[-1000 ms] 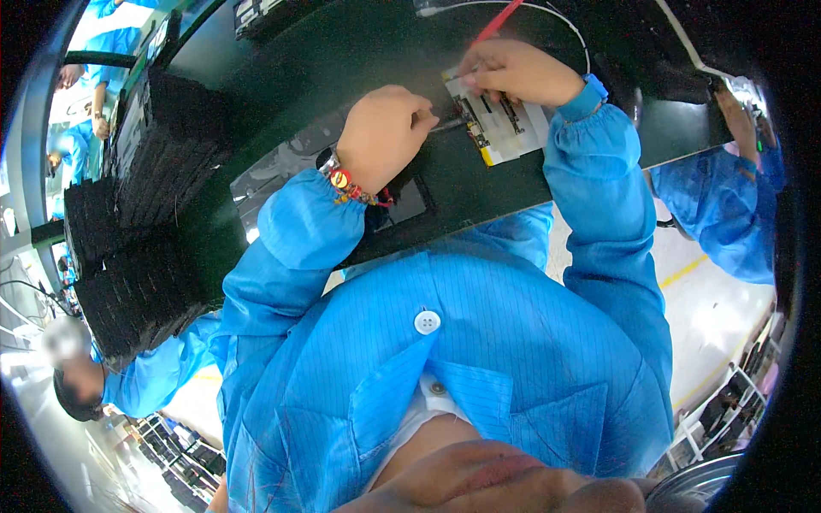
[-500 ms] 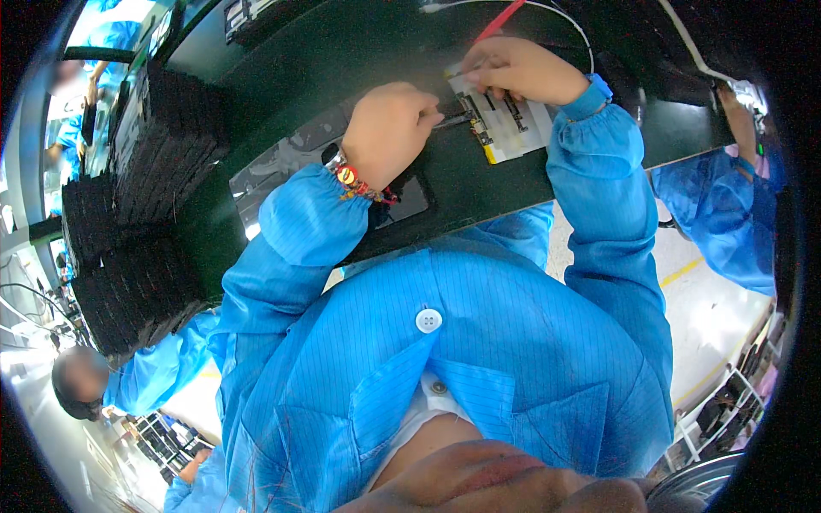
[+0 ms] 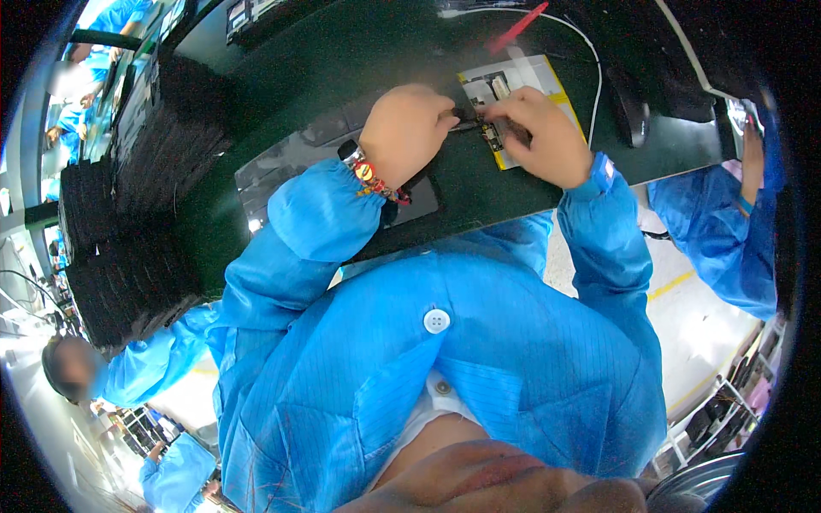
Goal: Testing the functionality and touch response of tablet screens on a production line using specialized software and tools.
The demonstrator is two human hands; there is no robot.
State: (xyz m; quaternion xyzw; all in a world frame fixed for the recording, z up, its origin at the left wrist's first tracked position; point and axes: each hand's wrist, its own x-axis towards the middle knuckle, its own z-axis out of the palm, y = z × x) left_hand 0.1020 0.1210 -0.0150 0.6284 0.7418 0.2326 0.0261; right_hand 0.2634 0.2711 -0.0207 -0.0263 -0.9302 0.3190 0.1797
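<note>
A flat white device panel (image 3: 539,70) with yellow edge strips and small circuit parts lies on the dark green bench. My right hand (image 3: 552,141) is over its near part, thumb and forefinger pinched together at its left edge. What those fingertips hold is too small to make out. My left hand (image 3: 404,135) is closed just left of the panel, with a small dark piece (image 3: 464,113) at its fingertips. The two hands' fingertips almost meet there. Under and beside my left wrist lies a dark, flat, glossy panel (image 3: 415,203).
Tall stacks of black trays (image 3: 128,286) stand at the left. A red slim tool (image 3: 520,27) and a white cable (image 3: 590,47) lie beyond the panel. Clear film-like sheets (image 3: 286,158) lie left of my left hand. A co-worker's blue sleeve (image 3: 714,231) is at the right.
My right hand has come nearer from the panel's far part to its left edge, uncovering the far part. My left hand has moved slightly right, toward the panel.
</note>
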